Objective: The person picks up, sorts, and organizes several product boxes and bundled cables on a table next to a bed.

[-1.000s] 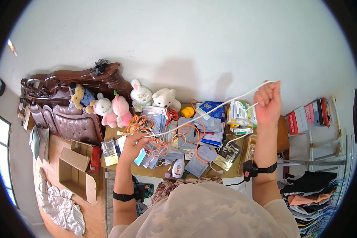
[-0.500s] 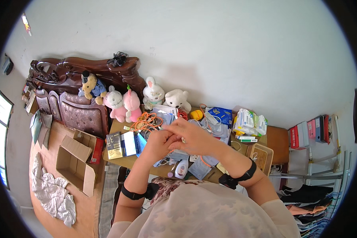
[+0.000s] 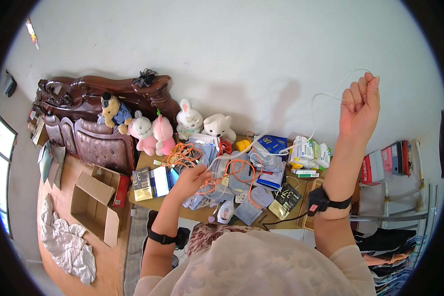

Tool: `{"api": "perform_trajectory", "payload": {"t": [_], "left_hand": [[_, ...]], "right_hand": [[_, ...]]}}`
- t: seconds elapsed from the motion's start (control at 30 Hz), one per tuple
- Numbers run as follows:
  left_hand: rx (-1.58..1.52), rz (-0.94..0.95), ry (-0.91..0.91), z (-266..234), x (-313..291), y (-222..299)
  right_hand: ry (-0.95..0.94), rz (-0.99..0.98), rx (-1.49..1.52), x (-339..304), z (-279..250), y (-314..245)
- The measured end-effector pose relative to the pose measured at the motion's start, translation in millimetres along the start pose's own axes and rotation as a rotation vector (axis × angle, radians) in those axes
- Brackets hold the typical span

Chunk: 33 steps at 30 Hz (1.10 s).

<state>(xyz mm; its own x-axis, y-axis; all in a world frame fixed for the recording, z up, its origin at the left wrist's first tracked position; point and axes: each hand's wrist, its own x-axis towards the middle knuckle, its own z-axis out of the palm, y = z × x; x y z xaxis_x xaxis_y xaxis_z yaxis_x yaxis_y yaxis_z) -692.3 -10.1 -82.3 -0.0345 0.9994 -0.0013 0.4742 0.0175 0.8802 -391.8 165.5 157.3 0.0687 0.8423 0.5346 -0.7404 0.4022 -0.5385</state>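
A thin white cable hangs in loose bends between my two hands. Raised high at the right, in front of the wall, my right hand is closed on the cable, and a loop of it arches above the fingers. Low over the cluttered table, my left hand pinches the cable's other stretch. Orange cables lie heaped just beyond the left hand, and more orange cord winds to its right over grey-blue flat packets. Near the table's front edge is a white bottle.
Plush toys line the back of the table by the carved headboard. Right of centre are white-and-green packs, a blue package and a wicker basket. An open cardboard box sits at the left.
My hands were together over the table. Now the right hand has swung up and right, drawing out the white cable, while the left has shifted slightly left and down.
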Motion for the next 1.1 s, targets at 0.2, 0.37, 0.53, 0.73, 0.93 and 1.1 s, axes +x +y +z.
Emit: {"api": "perform_trajectory", "payload": {"t": [0.2,0.37,0.53,0.73,0.93,1.1], "left_hand": [[-1.003,-0.022,0.136,-18.3,-9.8,-26.8],[-1.666,0.13,0.644,-31.3,15.5,36.2],[-1.568,0.19,0.514,-34.5,15.9,54.2],[-1.56,0.136,0.348,-9.5,24.4,69.4],[-1.351,-0.036,0.582,-5.5,32.9,75.0],[-0.227,-0.058,0.079,31.5,1.4,73.1]], "right_hand": [[0.217,0.071,-0.448,-7.5,-47.0,33.2],[-0.102,0.422,-1.221,-56.8,-100.5,76.9],[-0.664,0.374,-1.681,-103.3,-95.9,107.9],[-0.873,0.187,-0.931,-176.7,19.9,138.9],[-0.551,0.935,-0.742,-178.4,-1.1,153.0],[-0.188,0.76,-0.42,-166.0,-10.0,171.5]]}}
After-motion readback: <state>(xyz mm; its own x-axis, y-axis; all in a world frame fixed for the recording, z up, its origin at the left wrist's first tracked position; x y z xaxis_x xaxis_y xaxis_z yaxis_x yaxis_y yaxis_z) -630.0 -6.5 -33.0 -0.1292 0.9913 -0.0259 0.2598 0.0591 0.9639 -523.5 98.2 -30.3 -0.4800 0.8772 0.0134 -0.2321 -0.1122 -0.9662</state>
